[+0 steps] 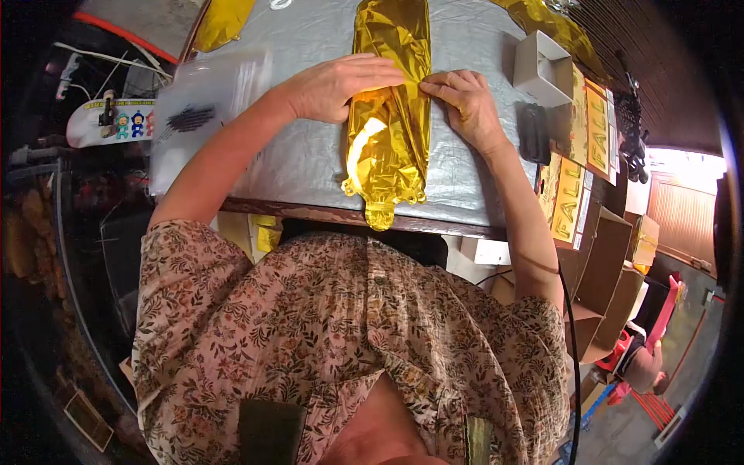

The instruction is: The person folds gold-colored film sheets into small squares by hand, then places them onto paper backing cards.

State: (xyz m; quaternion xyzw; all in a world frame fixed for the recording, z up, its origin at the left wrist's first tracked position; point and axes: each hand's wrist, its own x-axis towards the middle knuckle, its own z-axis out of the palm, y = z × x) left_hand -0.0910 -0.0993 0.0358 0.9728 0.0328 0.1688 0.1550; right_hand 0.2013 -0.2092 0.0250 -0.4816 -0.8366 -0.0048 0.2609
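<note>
A gold foil balloon [391,143], flat and folded into a long strip, lies lengthwise on the table, its narrow tab end at the near edge. My left hand [349,85] rests across its left side with the fingers stretched out flat on the foil. At the right edge of the strip, my right hand [463,101] has thumb and fingers closed in a pinch on the foil. Creases run through the foil between the two hands.
Clear plastic bags [205,116] lie at the left of the silver-covered table [306,167]. To the right stand a white open box [542,68], a black object [533,132] and boxes marked FALL [570,201]. More gold foil [221,25] lies at the far left.
</note>
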